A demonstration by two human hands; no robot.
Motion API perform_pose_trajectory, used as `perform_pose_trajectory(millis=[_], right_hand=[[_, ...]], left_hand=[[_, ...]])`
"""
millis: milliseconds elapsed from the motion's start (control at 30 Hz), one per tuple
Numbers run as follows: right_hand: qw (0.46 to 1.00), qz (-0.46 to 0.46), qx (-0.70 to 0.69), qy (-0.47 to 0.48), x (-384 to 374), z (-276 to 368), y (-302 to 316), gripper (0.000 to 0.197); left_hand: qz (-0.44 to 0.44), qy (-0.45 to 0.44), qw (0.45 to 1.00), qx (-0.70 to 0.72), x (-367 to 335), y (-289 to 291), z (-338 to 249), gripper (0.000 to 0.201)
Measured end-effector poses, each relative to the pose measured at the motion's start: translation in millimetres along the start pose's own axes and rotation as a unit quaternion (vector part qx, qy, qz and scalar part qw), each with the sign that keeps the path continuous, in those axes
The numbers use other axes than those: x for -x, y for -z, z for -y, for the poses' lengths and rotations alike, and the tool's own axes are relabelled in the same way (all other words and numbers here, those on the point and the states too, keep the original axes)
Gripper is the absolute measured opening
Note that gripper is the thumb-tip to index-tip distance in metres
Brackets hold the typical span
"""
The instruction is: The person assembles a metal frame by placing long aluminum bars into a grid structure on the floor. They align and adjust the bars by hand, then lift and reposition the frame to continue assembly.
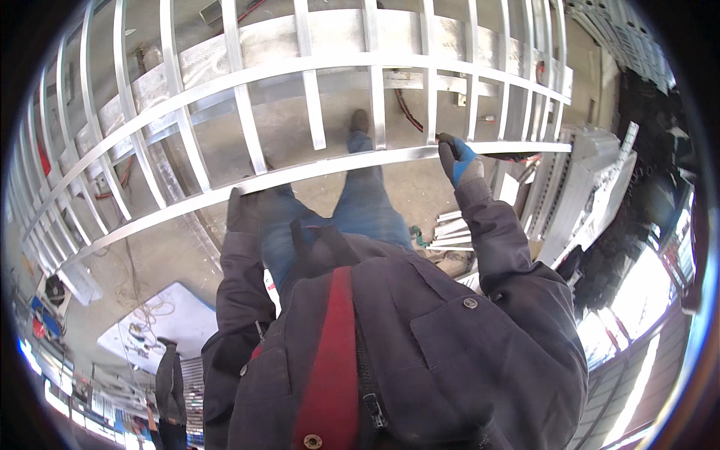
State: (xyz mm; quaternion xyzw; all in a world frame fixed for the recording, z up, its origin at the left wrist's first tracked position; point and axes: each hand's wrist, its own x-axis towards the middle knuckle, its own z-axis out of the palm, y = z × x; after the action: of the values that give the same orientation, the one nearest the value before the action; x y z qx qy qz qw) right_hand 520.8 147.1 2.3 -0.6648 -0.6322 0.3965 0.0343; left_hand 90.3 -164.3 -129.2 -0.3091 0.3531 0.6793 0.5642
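- Left hand [244, 210]: dark glove, fingers curled over the near rail [337, 166], sleeve bent at the elbow below it.
- Right hand [457, 161]: blue-and-black glove, gripping the same rail further right, forearm angled up to it.

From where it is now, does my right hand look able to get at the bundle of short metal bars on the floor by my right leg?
Probably not without bending down. The right hand grips the metal frame's lower rail, while the short metal bars lie on the floor below, beside the right leg. Nothing visibly blocks the way.
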Motion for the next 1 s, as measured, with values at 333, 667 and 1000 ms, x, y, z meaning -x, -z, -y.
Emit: perform_pose_trajectory(millis=[333, 667, 1000], right_hand=[[0.957, 0.280, 0.068, 0.040, -100, 31, 6, 0.041], [0.946, 0.302, -0.108, -0.054, -131, -31, 29, 0.064], [0.895, 0.432, -0.014, -0.109, -146, -29, 17, 0.060]], left_hand=[[-0.017, 0.101, 0.974, -0.204, -2, -108, 249, 0.051], [-0.005, 0.097, 0.983, -0.153, -23, -139, 314, 0.051], [-0.006, 0.054, 0.979, -0.198, -31, -182, 362, 0.058]])
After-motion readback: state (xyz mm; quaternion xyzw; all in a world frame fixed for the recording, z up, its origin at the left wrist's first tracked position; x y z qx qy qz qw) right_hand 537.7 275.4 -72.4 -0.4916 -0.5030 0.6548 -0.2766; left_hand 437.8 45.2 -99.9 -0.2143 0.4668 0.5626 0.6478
